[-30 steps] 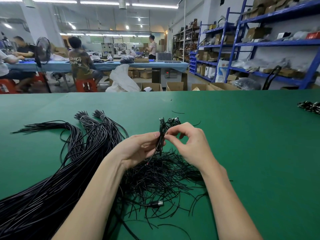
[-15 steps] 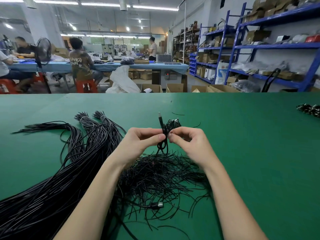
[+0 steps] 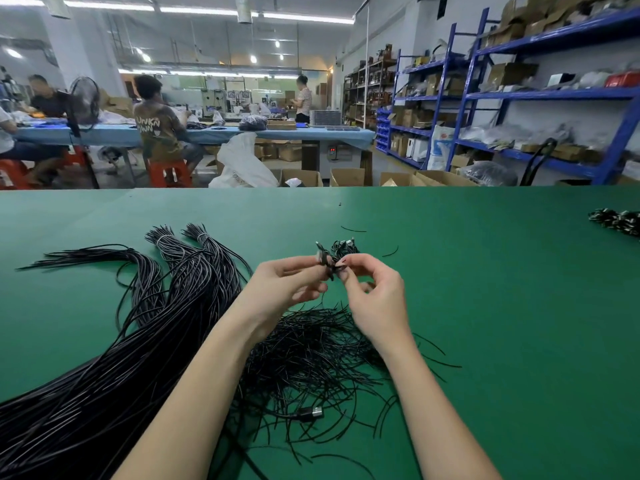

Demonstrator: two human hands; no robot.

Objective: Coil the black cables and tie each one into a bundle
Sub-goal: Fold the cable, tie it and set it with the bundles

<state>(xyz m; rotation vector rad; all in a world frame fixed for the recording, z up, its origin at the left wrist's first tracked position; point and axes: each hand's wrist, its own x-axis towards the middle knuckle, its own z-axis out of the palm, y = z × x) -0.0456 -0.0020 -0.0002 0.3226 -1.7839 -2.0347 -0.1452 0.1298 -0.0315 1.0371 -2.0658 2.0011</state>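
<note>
Above the middle of the green table (image 3: 485, 306), a small coiled cable (image 3: 326, 263) is held up between both hands. Left hand (image 3: 287, 289): thumb and forefinger pinch the coil's left side, other fingers curled loosely. Right hand (image 3: 372, 292): fingertips (image 3: 343, 263) pinch at the coil's waist, seemingly working a tie around it; the tie itself is too small to make out. Judgement: this bundle is mid-tying, not finished.

Just beyond the hands, a little heap of finished bundles (image 3: 344, 247) lies on the table. Another cluster (image 3: 616, 220) sits at the far right edge; looks similar, can't confirm.

Beneath the wrists, a tangled pile of thin black ties (image 3: 311, 358), with one loose connector plug (image 3: 311, 414) near its front.

Left: a thick sheaf of uncoiled black cables (image 3: 104, 375), running from near-left to mid-table, some ends banded. Judgement: few bundles done, most stock untouched; task early.
</note>
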